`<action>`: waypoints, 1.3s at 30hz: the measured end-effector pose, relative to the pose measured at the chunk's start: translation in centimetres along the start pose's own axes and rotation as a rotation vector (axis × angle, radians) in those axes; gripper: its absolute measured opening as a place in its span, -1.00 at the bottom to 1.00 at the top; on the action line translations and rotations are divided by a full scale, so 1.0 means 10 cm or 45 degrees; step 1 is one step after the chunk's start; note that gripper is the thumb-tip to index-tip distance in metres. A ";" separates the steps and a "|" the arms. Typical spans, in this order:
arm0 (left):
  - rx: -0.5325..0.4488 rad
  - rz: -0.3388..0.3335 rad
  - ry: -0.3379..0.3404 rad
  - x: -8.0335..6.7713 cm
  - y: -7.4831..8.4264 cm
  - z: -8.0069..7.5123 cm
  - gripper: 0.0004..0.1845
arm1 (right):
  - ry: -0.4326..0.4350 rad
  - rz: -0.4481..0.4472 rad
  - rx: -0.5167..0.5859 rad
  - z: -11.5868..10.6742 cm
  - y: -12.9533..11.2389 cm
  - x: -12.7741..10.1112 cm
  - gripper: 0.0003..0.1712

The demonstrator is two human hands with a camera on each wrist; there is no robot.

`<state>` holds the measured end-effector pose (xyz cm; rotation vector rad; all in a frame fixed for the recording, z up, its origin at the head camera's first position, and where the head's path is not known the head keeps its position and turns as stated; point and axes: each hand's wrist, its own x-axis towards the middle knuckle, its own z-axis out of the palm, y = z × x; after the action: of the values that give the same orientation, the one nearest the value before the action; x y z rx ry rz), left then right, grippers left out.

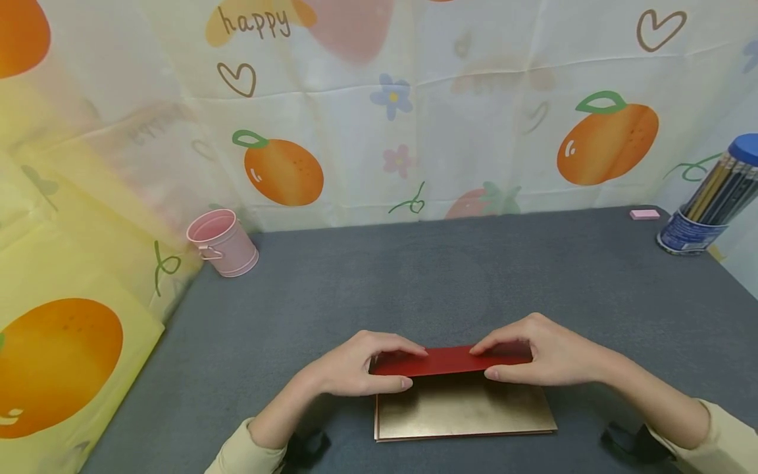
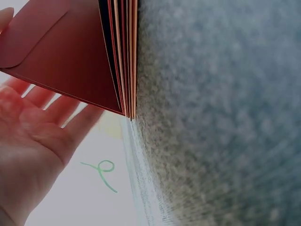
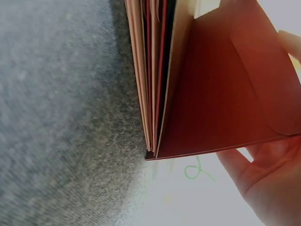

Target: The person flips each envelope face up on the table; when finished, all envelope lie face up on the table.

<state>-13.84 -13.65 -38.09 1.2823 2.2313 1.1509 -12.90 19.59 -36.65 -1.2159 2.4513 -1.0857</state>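
Head view: left hand (image 1: pixel 349 368) and right hand (image 1: pixel 541 359) each pinch an end of the red envelope (image 1: pixel 453 361) above the stack (image 1: pixel 464 411).

Left hand (image 2: pixel 33 155) fingers touch lifted red envelope (image 2: pixel 66 52).

The light in here is soft and even, bright without harshness. Under both hands (image 1: pixel 456 365) only faint shadows fall on the grey tabletop (image 1: pixel 474 276). The gold card (image 1: pixel 462 408) below the hands gives back a dull sheen. Far left of the hands, the printed cloth (image 1: pixel 89 197) smears and bends at the edge of the head view. Both wrist views are washed out behind the palms, and the tabletop there looks grainy and blurred.
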 end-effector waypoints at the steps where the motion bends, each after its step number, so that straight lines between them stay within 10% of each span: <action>1: -0.021 0.012 0.031 0.00 0.00 -0.01 -0.62 | 0.020 0.008 0.009 -0.01 0.00 0.01 -0.73; 16: -0.034 -0.024 0.404 -0.03 -0.12 -0.09 -0.83 | 0.294 0.055 0.039 -0.10 0.11 0.05 -0.78; 39: 0.094 -0.194 0.367 -0.14 -0.26 -0.20 -0.93 | 0.227 0.317 -0.008 -0.17 0.40 -0.08 -0.72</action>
<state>-15.80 -16.45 -39.00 1.0034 2.5487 1.2742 -15.60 22.68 -38.31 -0.8168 2.6504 -1.1575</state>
